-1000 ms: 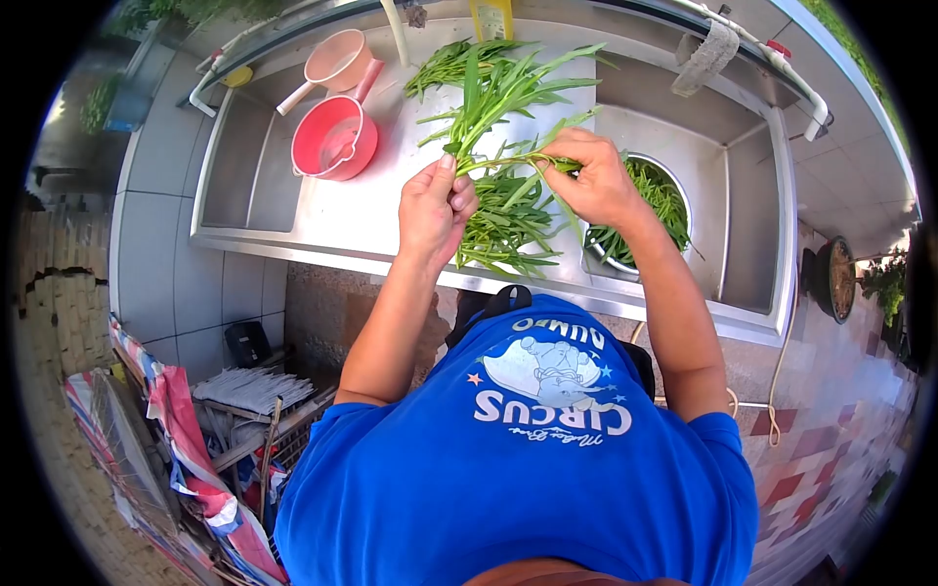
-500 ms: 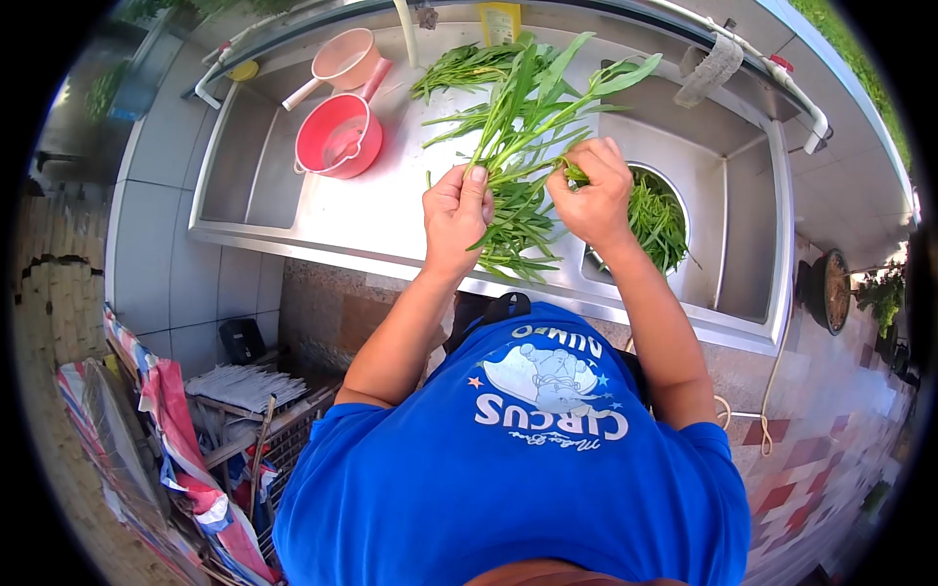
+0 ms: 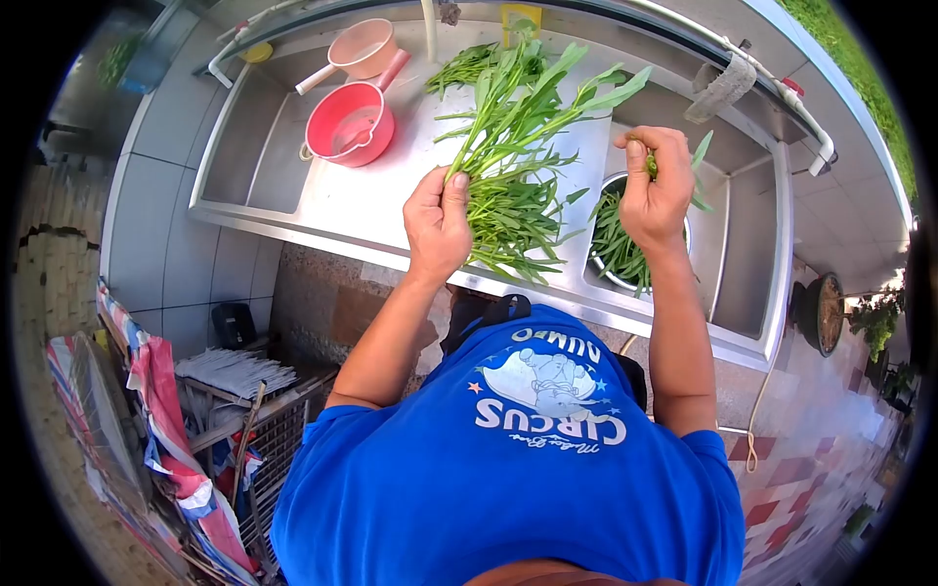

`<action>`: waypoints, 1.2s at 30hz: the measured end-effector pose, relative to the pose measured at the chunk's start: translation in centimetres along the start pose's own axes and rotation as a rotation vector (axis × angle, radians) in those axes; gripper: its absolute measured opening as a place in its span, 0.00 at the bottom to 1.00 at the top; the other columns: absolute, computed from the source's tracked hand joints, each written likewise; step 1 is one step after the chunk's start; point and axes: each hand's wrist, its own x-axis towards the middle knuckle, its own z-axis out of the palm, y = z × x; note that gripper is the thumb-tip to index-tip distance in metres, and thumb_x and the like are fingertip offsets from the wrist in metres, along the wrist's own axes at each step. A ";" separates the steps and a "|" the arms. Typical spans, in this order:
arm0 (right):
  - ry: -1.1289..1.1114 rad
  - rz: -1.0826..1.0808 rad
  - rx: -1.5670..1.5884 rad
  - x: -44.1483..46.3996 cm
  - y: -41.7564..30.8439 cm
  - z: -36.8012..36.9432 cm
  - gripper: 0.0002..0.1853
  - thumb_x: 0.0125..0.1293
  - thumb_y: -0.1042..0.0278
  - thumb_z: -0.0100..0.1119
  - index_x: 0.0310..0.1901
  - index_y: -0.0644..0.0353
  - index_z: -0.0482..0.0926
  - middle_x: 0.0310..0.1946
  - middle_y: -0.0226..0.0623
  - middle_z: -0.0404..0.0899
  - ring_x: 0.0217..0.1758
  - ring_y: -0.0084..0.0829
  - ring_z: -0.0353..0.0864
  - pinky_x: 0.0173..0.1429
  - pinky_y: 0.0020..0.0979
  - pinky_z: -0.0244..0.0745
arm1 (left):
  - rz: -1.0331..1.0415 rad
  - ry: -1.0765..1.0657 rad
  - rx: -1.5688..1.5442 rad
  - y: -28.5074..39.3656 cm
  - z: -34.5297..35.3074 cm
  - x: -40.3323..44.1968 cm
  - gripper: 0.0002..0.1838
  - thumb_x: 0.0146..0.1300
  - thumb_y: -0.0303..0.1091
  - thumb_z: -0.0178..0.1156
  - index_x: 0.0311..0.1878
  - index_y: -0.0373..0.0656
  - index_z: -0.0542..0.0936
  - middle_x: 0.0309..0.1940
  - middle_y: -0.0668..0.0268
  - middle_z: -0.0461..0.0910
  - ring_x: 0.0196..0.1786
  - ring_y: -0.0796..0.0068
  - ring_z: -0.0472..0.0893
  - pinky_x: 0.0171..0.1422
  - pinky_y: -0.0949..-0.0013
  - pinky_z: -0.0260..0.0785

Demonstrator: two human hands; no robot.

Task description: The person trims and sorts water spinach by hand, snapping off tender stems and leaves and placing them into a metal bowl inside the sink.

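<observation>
My left hand (image 3: pixel 437 223) is closed round the stems of a bunch of leafy greens (image 3: pixel 513 112), thumb on top, the leaves fanning up and to the right. Under and beside it, more greens (image 3: pixel 513 225) lie heaped on the steel counter. My right hand (image 3: pixel 657 190) is raised over the right sink basin, fingers pinched on a small sprig of greens (image 3: pixel 702 166) whose leaves stick out past the knuckles. Below that hand sits a round metal bowl (image 3: pixel 596 256) filled with picked leaves (image 3: pixel 618 239), partly hidden by my wrist.
A red dipper (image 3: pixel 350 127) and a pale pink dipper (image 3: pixel 362 49) stand at the counter's left, near the left basin (image 3: pixel 274 161). Another pile of greens (image 3: pixel 464 66) lies at the back by a yellow container (image 3: pixel 521 18). A grey cloth (image 3: pixel 723 88) hangs on the right rail.
My right hand has moved right, away from the bunch, with a sprig in its fingers, and is now over the bowl. My left hand has shifted slightly left and down with the bunch.
</observation>
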 end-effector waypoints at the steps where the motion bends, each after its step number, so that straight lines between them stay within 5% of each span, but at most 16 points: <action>1: -0.023 -0.043 0.033 0.3 -0.6 0.3 0.04 0.67 0.78 0.64 0.42 0.62 0.82 0.35 0.40 0.83 0.38 0.40 0.81 0.44 0.38 0.78 | 0.047 0.004 0.037 -0.7 0.0 -0.1 0.12 0.80 0.32 0.56 0.46 0.33 0.82 0.25 0.75 0.72 0.28 0.86 0.67 0.32 0.76 0.59; 10: -0.243 -0.224 -0.094 -0.7 -2.6 4.6 0.10 0.56 0.75 0.69 0.40 0.58 0.83 0.41 0.35 0.79 0.33 0.36 0.83 0.31 0.37 0.79 | 0.107 -0.007 0.072 -0.5 0.3 -0.3 0.12 0.82 0.33 0.54 0.46 0.33 0.82 0.25 0.76 0.71 0.28 0.87 0.66 0.31 0.78 0.59; 11: -0.234 -0.235 -0.082 -0.9 -2.7 4.6 0.12 0.55 0.74 0.75 0.40 0.60 0.84 0.39 0.36 0.80 0.28 0.34 0.81 0.31 0.36 0.76 | 0.095 -0.006 0.051 -0.3 0.4 -0.1 0.12 0.82 0.33 0.54 0.46 0.33 0.82 0.25 0.76 0.71 0.28 0.87 0.66 0.31 0.78 0.58; 23: -0.269 -0.233 -0.004 -1.7 -2.7 6.1 0.08 0.53 0.74 0.71 0.33 0.59 0.81 0.28 0.34 0.74 0.30 0.37 0.78 0.30 0.38 0.75 | -0.081 0.050 -0.131 -0.4 1.3 0.4 0.13 0.82 0.34 0.54 0.44 0.35 0.82 0.24 0.77 0.71 0.26 0.88 0.65 0.28 0.77 0.57; 26: -0.243 -0.150 0.097 -1.9 -2.8 6.4 0.08 0.51 0.75 0.70 0.30 0.61 0.79 0.27 0.38 0.76 0.31 0.41 0.78 0.32 0.37 0.75 | -0.131 0.008 -0.190 0.2 1.7 0.4 0.13 0.82 0.35 0.54 0.48 0.34 0.81 0.25 0.74 0.73 0.26 0.87 0.68 0.29 0.79 0.59; 29: -0.141 -0.054 0.225 -2.4 -2.3 7.4 0.06 0.53 0.77 0.68 0.31 0.63 0.80 0.26 0.36 0.79 0.27 0.32 0.79 0.30 0.33 0.73 | -0.163 0.001 -0.199 0.1 2.1 0.4 0.13 0.82 0.35 0.53 0.48 0.34 0.81 0.25 0.74 0.73 0.26 0.87 0.68 0.29 0.79 0.59; 32: -0.222 0.531 0.488 -3.2 -3.1 7.1 0.03 0.59 0.79 0.66 0.32 0.66 0.80 0.24 0.34 0.79 0.24 0.20 0.75 0.26 0.26 0.68 | -0.192 0.005 -0.226 0.5 2.6 0.4 0.13 0.82 0.36 0.53 0.47 0.34 0.81 0.25 0.74 0.73 0.26 0.87 0.68 0.28 0.78 0.59; 33: -0.209 0.554 0.527 -3.1 -2.8 7.1 0.03 0.65 0.78 0.63 0.34 0.68 0.81 0.22 0.31 0.77 0.24 0.13 0.70 0.24 0.23 0.62 | -0.194 0.002 -0.214 0.4 2.6 0.4 0.14 0.82 0.36 0.53 0.47 0.34 0.81 0.25 0.74 0.73 0.26 0.87 0.68 0.28 0.78 0.59; 36: -0.151 0.545 0.504 -2.1 -2.6 5.9 0.03 0.67 0.77 0.63 0.36 0.67 0.80 0.19 0.30 0.74 0.22 0.15 0.70 0.24 0.24 0.61 | -0.186 0.011 -0.173 0.0 2.3 0.4 0.14 0.82 0.36 0.53 0.48 0.34 0.81 0.25 0.74 0.73 0.26 0.88 0.67 0.28 0.78 0.59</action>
